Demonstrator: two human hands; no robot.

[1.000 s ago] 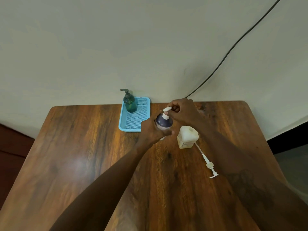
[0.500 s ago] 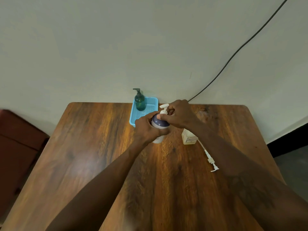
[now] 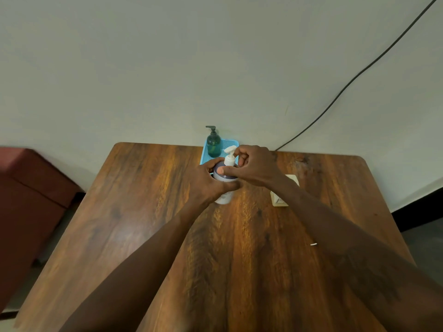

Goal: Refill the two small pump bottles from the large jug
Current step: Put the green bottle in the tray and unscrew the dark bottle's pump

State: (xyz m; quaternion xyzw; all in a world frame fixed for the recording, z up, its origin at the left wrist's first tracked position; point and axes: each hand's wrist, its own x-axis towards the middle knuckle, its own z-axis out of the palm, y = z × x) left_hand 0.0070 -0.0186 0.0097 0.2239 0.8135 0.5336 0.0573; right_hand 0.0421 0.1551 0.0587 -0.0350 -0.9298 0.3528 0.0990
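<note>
A white pump bottle point(image 3: 224, 197) with a purple top stands on the wooden table point(image 3: 239, 248). My left hand point(image 3: 207, 182) wraps its body. My right hand point(image 3: 254, 166) pinches the base of its white pump head point(image 3: 229, 156). A green pump bottle point(image 3: 213, 142) stands upright in the blue tray point(image 3: 230, 143) behind. The cream jug point(image 3: 279, 198) sits to the right, mostly hidden by my right forearm. Only the white tip of a loose pump point(image 3: 313, 244) shows beside that arm.
A black cable point(image 3: 359, 73) runs down the pale wall to the table's far edge. A red-brown box point(image 3: 28, 200) stands on the floor left of the table. Dark floor shows at the far right.
The view has shifted, so the table sits further right and lower. Both hands stay on the white bottle; my right fingers have turned around the pump's base. My right forearm now hides most of the jug.
</note>
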